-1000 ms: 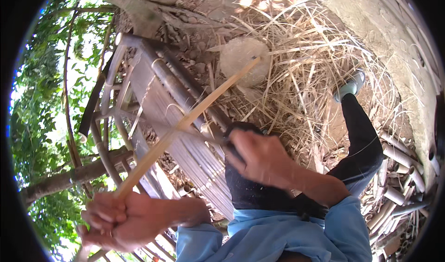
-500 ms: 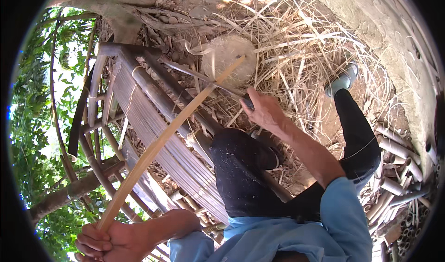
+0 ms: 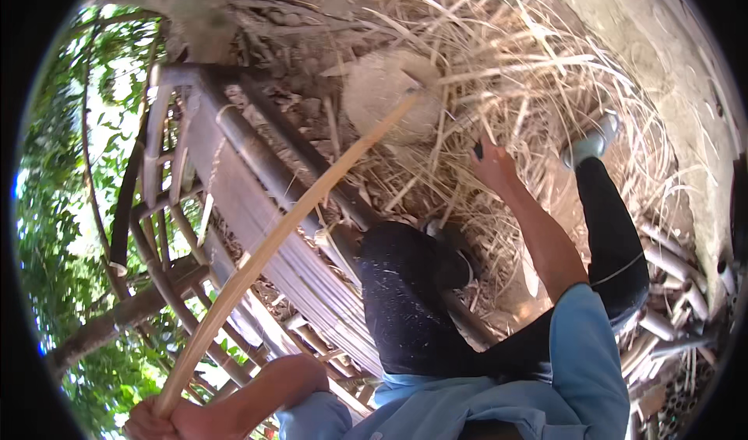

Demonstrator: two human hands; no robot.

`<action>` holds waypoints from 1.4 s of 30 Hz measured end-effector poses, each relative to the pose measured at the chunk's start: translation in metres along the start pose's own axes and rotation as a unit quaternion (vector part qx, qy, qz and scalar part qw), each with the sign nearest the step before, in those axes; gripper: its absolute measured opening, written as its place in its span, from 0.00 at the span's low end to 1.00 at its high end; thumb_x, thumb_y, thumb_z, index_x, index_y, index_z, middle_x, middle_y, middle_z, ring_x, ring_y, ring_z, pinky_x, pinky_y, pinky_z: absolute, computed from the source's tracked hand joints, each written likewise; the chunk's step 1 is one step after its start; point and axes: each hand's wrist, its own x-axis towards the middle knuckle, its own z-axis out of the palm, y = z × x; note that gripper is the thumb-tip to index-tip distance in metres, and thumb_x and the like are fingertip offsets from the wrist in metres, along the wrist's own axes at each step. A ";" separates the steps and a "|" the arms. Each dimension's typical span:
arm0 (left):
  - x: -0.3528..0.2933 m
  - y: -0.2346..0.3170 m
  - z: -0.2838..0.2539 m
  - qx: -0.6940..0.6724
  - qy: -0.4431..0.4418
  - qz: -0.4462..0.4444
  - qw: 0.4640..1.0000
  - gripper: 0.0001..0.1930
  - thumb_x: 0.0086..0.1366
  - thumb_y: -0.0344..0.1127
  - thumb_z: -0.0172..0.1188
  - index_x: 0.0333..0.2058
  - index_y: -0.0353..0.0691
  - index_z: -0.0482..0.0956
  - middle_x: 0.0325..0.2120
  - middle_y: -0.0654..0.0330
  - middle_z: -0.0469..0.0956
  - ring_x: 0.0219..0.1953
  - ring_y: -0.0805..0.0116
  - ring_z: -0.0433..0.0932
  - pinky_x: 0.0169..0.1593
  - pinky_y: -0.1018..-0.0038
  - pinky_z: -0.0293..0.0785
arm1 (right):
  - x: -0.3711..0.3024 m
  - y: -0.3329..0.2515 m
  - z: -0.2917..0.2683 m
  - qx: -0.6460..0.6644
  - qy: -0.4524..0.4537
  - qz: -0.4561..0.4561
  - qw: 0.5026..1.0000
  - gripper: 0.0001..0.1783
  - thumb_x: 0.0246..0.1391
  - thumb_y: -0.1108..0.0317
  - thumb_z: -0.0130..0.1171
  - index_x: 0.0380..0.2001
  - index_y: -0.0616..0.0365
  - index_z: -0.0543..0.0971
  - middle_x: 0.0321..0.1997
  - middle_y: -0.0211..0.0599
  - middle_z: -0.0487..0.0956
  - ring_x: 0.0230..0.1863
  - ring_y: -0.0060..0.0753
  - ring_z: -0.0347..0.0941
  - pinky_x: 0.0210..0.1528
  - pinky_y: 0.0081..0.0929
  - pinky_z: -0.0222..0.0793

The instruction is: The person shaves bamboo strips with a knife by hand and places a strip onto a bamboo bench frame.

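Observation:
At the lower left my left hand (image 3: 160, 420) is closed round the near end of a long bamboo strip (image 3: 284, 226). The strip slants up to the right, its far end over a pale round chopping block (image 3: 372, 105). My right hand (image 3: 496, 167), out ahead and right of the block, grips the dark handle of a knife (image 3: 478, 151). Motion smears the blade, which points toward the strip's far tip; whether it touches the strip I cannot tell.
A bamboo bench (image 3: 248, 200) with a slatted top lies left of my legs, partly under the strip. Pale shavings (image 3: 514, 74) cover the ground beyond the block. At the right, cut bamboo pieces (image 3: 672, 267) are piled beside an earthen wall (image 3: 662, 74).
My right hand has moved outward and to the right with the knife, whose blade crossed the strip lower down before. The strip's far end has shifted slightly right. My left hand keeps its hold.

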 end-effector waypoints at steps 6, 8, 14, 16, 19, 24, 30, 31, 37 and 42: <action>0.007 0.017 0.000 -0.147 -0.006 -0.054 0.988 0.13 0.72 0.43 0.54 0.35 0.40 0.66 0.20 0.64 0.60 0.19 0.72 0.58 0.26 0.74 0.59 | -0.048 -0.086 -0.044 0.068 -0.043 -0.053 0.995 0.19 0.67 0.60 0.58 0.49 0.66 0.68 0.27 0.51 0.80 0.21 0.43 0.79 0.19 0.36 0.74; -0.008 0.017 -0.005 -0.114 -0.086 -0.039 0.989 0.15 0.74 0.45 0.54 0.35 0.39 0.67 0.18 0.65 0.61 0.17 0.74 0.57 0.23 0.76 0.58 | -0.081 -0.136 -0.077 0.105 -0.055 -0.100 0.988 0.16 0.68 0.60 0.57 0.44 0.64 0.69 0.25 0.46 0.78 0.18 0.34 0.75 0.14 0.30 0.71; -0.053 0.021 0.027 -0.048 -0.022 0.018 0.998 0.17 0.77 0.48 0.52 0.37 0.38 0.69 0.17 0.66 0.61 0.15 0.76 0.55 0.19 0.78 0.52 | -0.198 -0.259 -0.166 0.170 0.041 -0.390 0.904 0.16 0.62 0.61 0.63 0.43 0.61 0.73 0.25 0.37 0.75 0.18 0.32 0.75 0.16 0.31 0.72; -0.056 0.024 0.032 -0.035 -0.007 0.025 0.999 0.17 0.77 0.48 0.52 0.37 0.38 0.69 0.17 0.67 0.60 0.15 0.76 0.55 0.20 0.78 0.52 | -0.222 -0.269 -0.181 0.190 0.013 -0.426 0.885 0.20 0.56 0.63 0.66 0.47 0.61 0.74 0.28 0.37 0.75 0.23 0.34 0.78 0.19 0.33 0.74; -0.057 0.033 0.026 -0.033 -0.019 0.011 0.999 0.17 0.76 0.48 0.53 0.37 0.39 0.69 0.17 0.67 0.59 0.15 0.76 0.54 0.21 0.77 0.53 | -0.226 -0.266 -0.176 0.194 0.019 -0.432 0.881 0.26 0.50 0.64 0.69 0.51 0.61 0.74 0.29 0.36 0.75 0.27 0.36 0.79 0.23 0.33 0.76; -0.045 0.033 0.017 -0.034 0.009 -0.024 0.999 0.16 0.74 0.46 0.58 0.36 0.41 0.68 0.17 0.68 0.58 0.15 0.75 0.54 0.21 0.77 0.53 | -0.187 -0.235 -0.130 0.160 0.055 -0.372 0.913 0.20 0.53 0.63 0.70 0.44 0.58 0.73 0.29 0.40 0.76 0.26 0.40 0.79 0.26 0.35 0.75; -0.039 0.030 0.012 -0.014 0.028 -0.007 0.999 0.13 0.74 0.41 0.56 0.33 0.42 0.65 0.16 0.68 0.57 0.15 0.76 0.54 0.19 0.76 0.52 | -0.124 -0.147 -0.088 0.055 0.035 -0.181 0.981 0.12 0.64 0.64 0.62 0.38 0.58 0.70 0.24 0.39 0.79 0.17 0.34 0.75 0.15 0.30 0.70; -0.038 0.030 0.010 -0.014 -0.001 0.001 1.000 0.13 0.74 0.41 0.55 0.32 0.43 0.65 0.15 0.69 0.56 0.14 0.76 0.54 0.18 0.76 0.53 | -0.127 -0.151 -0.087 0.067 0.053 -0.227 0.970 0.12 0.64 0.64 0.62 0.38 0.58 0.70 0.24 0.39 0.79 0.17 0.33 0.75 0.15 0.29 0.69; -0.046 0.011 0.032 -0.059 0.052 0.036 0.996 0.17 0.79 0.47 0.45 0.29 0.48 0.66 0.16 0.73 0.56 0.14 0.80 0.55 0.17 0.80 0.53 | -0.105 -0.159 -0.072 0.114 0.039 -0.260 0.958 0.13 0.64 0.63 0.63 0.42 0.58 0.71 0.23 0.37 0.76 0.17 0.27 0.72 0.10 0.23 0.66; -0.040 0.001 0.017 -0.065 0.048 0.078 0.994 0.19 0.80 0.50 0.43 0.29 0.49 0.66 0.16 0.73 0.55 0.14 0.80 0.54 0.17 0.80 0.53 | -0.078 -0.132 -0.034 0.060 0.094 -0.279 0.954 0.13 0.66 0.63 0.60 0.41 0.59 0.69 0.23 0.37 0.74 0.15 0.24 0.67 0.08 0.21 0.62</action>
